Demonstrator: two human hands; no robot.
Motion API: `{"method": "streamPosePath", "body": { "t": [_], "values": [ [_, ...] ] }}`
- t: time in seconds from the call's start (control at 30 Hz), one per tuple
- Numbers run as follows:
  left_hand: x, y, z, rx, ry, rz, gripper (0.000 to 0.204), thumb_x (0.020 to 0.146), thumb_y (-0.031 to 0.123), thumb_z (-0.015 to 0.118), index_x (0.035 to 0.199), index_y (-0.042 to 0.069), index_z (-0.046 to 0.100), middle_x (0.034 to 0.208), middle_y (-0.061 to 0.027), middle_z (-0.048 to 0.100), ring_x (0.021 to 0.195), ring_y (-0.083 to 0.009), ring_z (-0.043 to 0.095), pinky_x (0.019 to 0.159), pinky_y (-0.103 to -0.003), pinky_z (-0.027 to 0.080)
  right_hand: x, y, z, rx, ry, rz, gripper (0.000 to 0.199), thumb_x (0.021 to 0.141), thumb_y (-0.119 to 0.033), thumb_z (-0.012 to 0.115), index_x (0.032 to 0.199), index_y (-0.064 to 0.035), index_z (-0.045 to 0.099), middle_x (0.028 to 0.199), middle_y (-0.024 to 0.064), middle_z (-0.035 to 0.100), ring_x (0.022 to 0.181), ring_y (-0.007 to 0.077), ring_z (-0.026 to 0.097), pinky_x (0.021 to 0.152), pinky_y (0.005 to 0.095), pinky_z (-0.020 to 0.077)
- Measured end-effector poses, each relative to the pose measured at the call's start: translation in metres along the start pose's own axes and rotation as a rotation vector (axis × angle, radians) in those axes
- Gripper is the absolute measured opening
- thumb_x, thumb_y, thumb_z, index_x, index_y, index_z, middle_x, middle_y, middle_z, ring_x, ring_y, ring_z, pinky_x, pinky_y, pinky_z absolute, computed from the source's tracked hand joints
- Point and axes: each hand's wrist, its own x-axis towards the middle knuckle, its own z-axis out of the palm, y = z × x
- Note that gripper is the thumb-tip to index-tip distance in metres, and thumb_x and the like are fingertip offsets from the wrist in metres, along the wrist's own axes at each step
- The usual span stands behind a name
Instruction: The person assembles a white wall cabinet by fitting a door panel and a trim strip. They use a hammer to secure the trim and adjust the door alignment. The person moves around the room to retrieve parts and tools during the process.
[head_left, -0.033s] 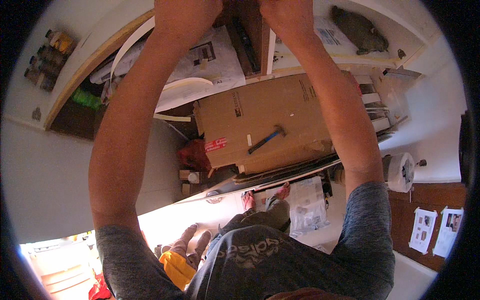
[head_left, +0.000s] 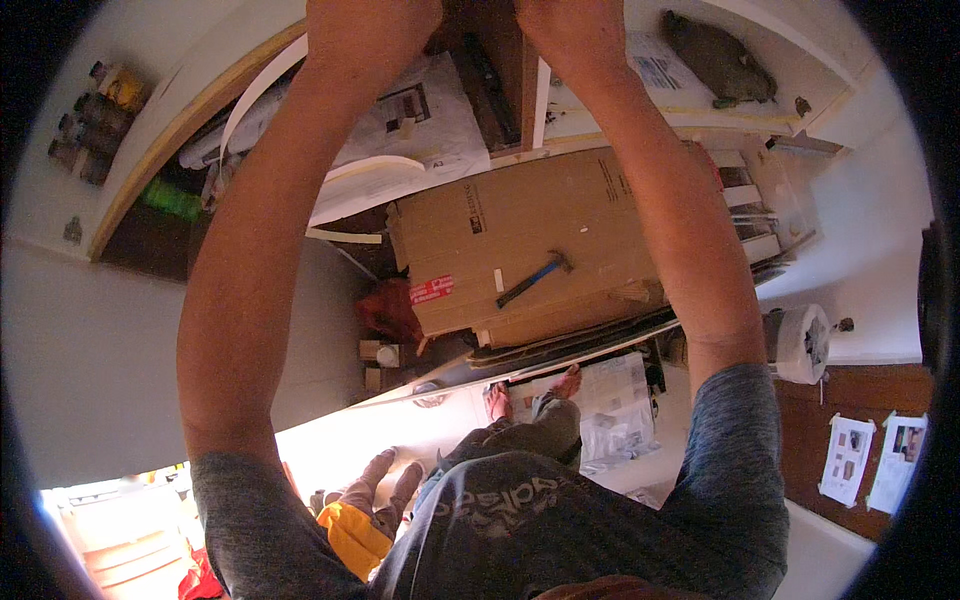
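Note:
Both my arms reach up to the top edge of the view, where the frame cuts off my fingers. My left hand [head_left: 374, 32] and my right hand [head_left: 572, 36] are side by side with a gap between them. A dark brown wooden board or compartment [head_left: 482, 22] shows in that gap; whether either hand touches or holds it is hidden. Beneath my hands lie a printed drawing sheet [head_left: 445, 120] and curved pale strips [head_left: 372, 166]. Farther down, a claw hammer [head_left: 528, 281] with a blue handle rests on a flat brown cardboard sheet [head_left: 555, 220].
Several bottles [head_left: 98, 118] stand at the far left. A dark green bag or cloth [head_left: 718, 62] lies at the upper right. A wrapped roll [head_left: 800, 343] is by the right wall. Another person's legs [head_left: 378, 482] and a yellow cloth [head_left: 352, 538] show at lower left.

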Motion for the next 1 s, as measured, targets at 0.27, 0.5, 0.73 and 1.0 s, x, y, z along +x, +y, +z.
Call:
{"method": "streamPosePath", "body": {
  "t": [0.27, 0.5, 0.73, 1.0],
  "values": [
    [0.002, 0.006, 0.002, 0.061, -0.016, -0.011, 0.021, 0.082, 0.011, 0.071, 0.102, 0.005, 0.075, 0.093, -0.0202, 0.072, 0.088, -0.0391, 0.069, 0.081, -0.048, 0.055, -0.002, 0.007, 0.000, -0.045, -0.006, 0.013, 0.009, 0.083, 0.004, 0.072, 0.091, 0.0016, 0.073, 0.083, 0.0164, 0.061, 0.077, 0.0318, 0.064, 0.068, 0.0389, 0.0529],
    [0.007, 0.021, -0.026, 0.083, -0.122, -0.172, 0.024, 0.082, 0.018, 0.075, 0.104, 0.005, 0.075, 0.094, -0.0183, 0.074, 0.090, -0.0383, 0.070, 0.084, -0.047, 0.055, 0.005, -0.005, 0.001, -0.055, 0.002, 0.053, 0.004, 0.082, 0.002, 0.071, 0.087, 0.0009, 0.071, 0.081, 0.0172, 0.062, 0.076, 0.0344, 0.064, 0.067, 0.0409, 0.0527],
    [0.000, 0.028, -0.047, 0.172, -0.114, -0.291, 0.019, 0.082, 0.019, 0.077, 0.091, 0.004, 0.076, 0.093, -0.0198, 0.071, 0.088, -0.0386, 0.069, 0.082, -0.047, 0.054, 0.002, -0.001, -0.002, -0.100, -0.024, 0.046, 0.005, 0.082, 0.001, 0.073, 0.086, -0.0004, 0.071, 0.081, 0.0177, 0.062, 0.077, 0.0359, 0.064, 0.068, 0.0431, 0.0524],
    [-0.010, -0.009, -0.021, 0.040, 0.017, -0.164, 0.010, 0.081, 0.008, 0.076, 0.086, 0.000, 0.072, 0.093, -0.0200, 0.065, 0.086, -0.0377, 0.067, 0.078, -0.045, 0.053, 0.002, -0.002, 0.002, -0.040, -0.029, 0.078, 0.005, 0.083, 0.004, 0.072, 0.086, 0.0003, 0.071, 0.083, 0.0163, 0.063, 0.078, 0.0327, 0.066, 0.069, 0.0393, 0.0526]
  ]
}}
